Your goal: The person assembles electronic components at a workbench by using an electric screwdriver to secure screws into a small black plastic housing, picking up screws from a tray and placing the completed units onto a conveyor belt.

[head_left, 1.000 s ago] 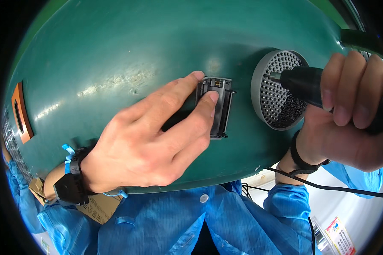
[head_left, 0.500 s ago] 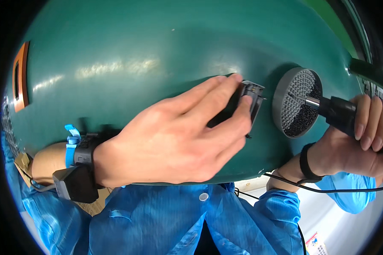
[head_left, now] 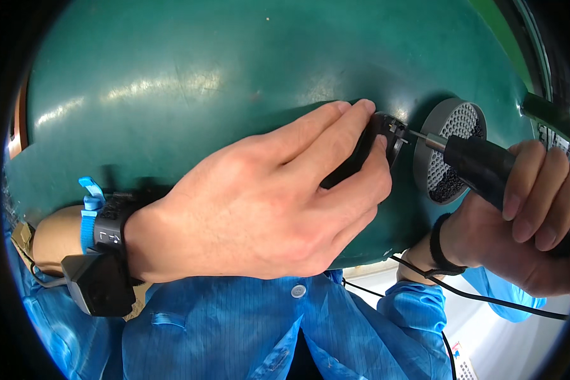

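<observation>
My left hand (head_left: 266,190) is closed around a small black device housing (head_left: 361,149) and presses it against the green work mat. The housing's open end, with small inner parts, shows past my fingertips; the rest is hidden under the hand. In my right hand (head_left: 513,234) is a black electric screwdriver (head_left: 478,164), held nearly level with its bit pointing left. The bit's tip is at or very close to the end of the housing; contact cannot be made out. Behind the screwdriver stands a round grey tray (head_left: 434,117) with a perforated plate and many tiny dark screws (head_left: 449,187).
The green mat (head_left: 171,57) covers the bench. At the far left edge lies an orange-brown frame (head_left: 20,120), partly cut off. A black cable (head_left: 481,296) runs below my right wrist. Black bands sit on both wrists, the left one carrying a boxy black module (head_left: 98,285).
The screwdriver's bit has moved left, from over the screw tray to the housing's end. My left hand and the housing have shifted slightly; the housing appears more tilted.
</observation>
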Action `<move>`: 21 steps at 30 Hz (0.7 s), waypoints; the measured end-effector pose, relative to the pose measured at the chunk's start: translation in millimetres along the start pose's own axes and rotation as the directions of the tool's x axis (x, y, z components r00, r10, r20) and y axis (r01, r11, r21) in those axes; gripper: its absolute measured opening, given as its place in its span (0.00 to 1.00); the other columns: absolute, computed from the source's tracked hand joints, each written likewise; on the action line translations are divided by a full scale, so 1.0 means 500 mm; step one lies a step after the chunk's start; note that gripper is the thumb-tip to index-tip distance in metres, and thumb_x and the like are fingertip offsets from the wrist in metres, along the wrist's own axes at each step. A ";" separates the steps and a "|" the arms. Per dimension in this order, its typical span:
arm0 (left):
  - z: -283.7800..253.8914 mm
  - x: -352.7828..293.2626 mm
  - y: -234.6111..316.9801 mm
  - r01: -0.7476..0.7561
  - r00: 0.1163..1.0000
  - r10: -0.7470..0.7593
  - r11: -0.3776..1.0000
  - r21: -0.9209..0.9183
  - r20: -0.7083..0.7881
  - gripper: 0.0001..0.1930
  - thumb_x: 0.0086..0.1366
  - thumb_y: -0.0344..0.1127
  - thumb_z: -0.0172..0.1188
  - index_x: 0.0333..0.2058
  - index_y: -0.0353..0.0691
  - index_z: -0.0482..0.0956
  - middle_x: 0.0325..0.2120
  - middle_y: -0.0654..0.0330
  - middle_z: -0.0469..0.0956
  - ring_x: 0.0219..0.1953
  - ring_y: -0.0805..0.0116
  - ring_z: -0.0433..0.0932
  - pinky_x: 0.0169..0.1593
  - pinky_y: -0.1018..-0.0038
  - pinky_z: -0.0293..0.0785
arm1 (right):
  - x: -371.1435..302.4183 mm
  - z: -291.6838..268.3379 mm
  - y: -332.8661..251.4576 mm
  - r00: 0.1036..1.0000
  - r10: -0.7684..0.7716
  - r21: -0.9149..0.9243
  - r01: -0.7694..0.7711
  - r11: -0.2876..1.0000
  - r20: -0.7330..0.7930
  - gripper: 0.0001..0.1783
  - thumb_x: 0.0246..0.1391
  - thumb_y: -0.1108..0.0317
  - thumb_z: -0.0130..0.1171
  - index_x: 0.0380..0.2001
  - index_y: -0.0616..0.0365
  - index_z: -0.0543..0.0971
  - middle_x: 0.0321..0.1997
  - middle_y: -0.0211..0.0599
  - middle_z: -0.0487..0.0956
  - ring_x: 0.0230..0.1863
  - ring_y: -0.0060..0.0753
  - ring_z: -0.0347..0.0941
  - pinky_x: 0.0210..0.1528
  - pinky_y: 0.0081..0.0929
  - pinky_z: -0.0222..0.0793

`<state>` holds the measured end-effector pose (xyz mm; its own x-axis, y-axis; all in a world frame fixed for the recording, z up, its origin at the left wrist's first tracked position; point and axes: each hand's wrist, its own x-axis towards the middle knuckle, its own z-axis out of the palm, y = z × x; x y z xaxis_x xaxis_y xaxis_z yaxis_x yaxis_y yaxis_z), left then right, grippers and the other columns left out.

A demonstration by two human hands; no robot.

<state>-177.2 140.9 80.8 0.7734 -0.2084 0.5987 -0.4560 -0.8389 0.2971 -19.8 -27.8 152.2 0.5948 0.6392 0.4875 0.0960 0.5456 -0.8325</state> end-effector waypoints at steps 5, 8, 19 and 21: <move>0.004 -0.002 0.000 -0.004 1.000 0.004 1.000 -0.005 -0.021 0.08 0.46 0.31 0.65 0.25 0.32 0.83 0.43 0.51 0.83 0.50 0.47 0.84 0.52 0.60 0.86 | 0.000 0.004 0.005 1.000 0.004 -0.005 -0.004 1.000 0.004 0.15 0.65 0.58 0.48 0.34 0.60 0.74 0.18 0.28 0.70 0.13 0.21 0.63 0.15 0.22 0.61; 0.003 -0.002 0.002 0.004 1.000 -0.004 1.000 -0.013 -0.031 0.09 0.45 0.31 0.65 0.25 0.32 0.83 0.43 0.50 0.83 0.49 0.47 0.84 0.52 0.60 0.86 | -0.001 0.009 0.008 1.000 0.005 -0.001 -0.005 1.000 0.013 0.15 0.65 0.58 0.48 0.34 0.60 0.74 0.18 0.28 0.70 0.13 0.21 0.63 0.16 0.21 0.61; -0.005 -0.005 -0.004 -0.019 0.999 0.019 1.000 0.010 -0.029 0.09 0.44 0.30 0.65 0.26 0.32 0.82 0.42 0.53 0.83 0.50 0.48 0.83 0.48 0.62 0.89 | -0.010 0.026 0.019 1.000 0.025 -0.015 -0.025 1.000 0.000 0.14 0.64 0.59 0.49 0.34 0.60 0.74 0.19 0.28 0.70 0.14 0.20 0.64 0.17 0.21 0.62; -0.018 -0.005 -0.005 -0.012 1.000 0.012 1.000 -0.027 0.017 0.10 0.44 0.30 0.66 0.28 0.32 0.83 0.43 0.53 0.83 0.50 0.48 0.83 0.49 0.61 0.88 | -0.006 0.024 0.013 0.999 0.031 -0.012 -0.032 0.999 -0.025 0.14 0.63 0.59 0.50 0.34 0.60 0.74 0.19 0.27 0.70 0.14 0.20 0.64 0.17 0.21 0.62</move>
<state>-182.2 148.2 85.2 0.7749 -0.2272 0.5899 -0.4769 -0.8226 0.3097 -30.5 -19.5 148.5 0.6170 0.6424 0.4545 0.0869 0.5184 -0.8507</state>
